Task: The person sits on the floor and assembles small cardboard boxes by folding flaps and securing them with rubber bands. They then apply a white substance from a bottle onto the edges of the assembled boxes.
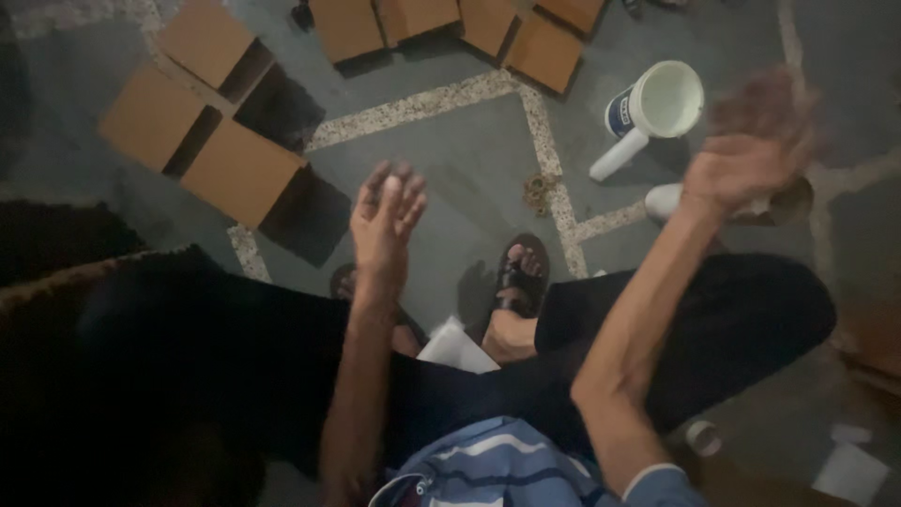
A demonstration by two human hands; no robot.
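Note:
My left hand (387,214) is raised over my dark-trousered lap, fingers spread and palm empty. My right hand (751,150) is lifted higher at the right, blurred, fingers apart, holding nothing I can make out. Below and between the hands my sandalled foot (519,277) rests on the grey stone floor. A white sheet of paper (455,349) lies on my lap. A white plastic tub (657,101) with a blue label lies tipped on the floor just left of my right hand, with a white tube (618,156) beside it.
Several open brown cardboard boxes (239,169) stand on the floor at the left and along the top (544,52). A small roll (702,437) and white paper scraps (852,469) lie at the lower right. Pale speckled strips (413,108) cross the floor.

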